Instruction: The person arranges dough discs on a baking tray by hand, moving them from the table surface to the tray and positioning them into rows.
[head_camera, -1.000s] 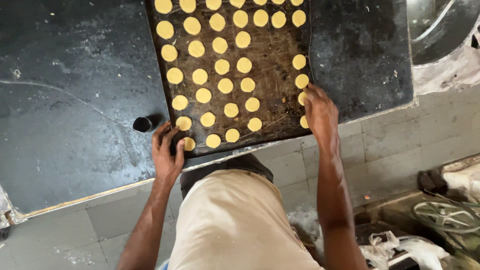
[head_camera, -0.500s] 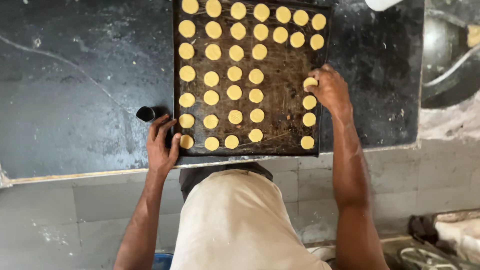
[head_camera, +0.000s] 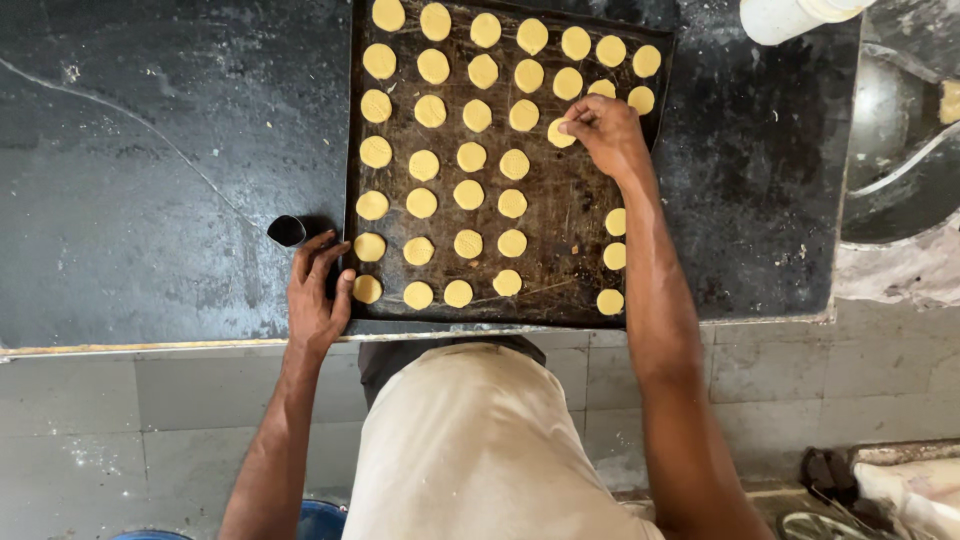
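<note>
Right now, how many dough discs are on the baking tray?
38 dough discs: 14 in the two far rows of the baking tray, 20 in four left columns below, 3 by its right edge, one pinched in the right hand. The right arm may hide more.

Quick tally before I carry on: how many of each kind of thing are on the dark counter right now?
Pale yellow round dough discs: 38 in view, one pinched by the right hand
Dark rectangular metal baking tray: 1
Small black cylindrical cup: 1
White plastic container: 1
Total: 41
</note>
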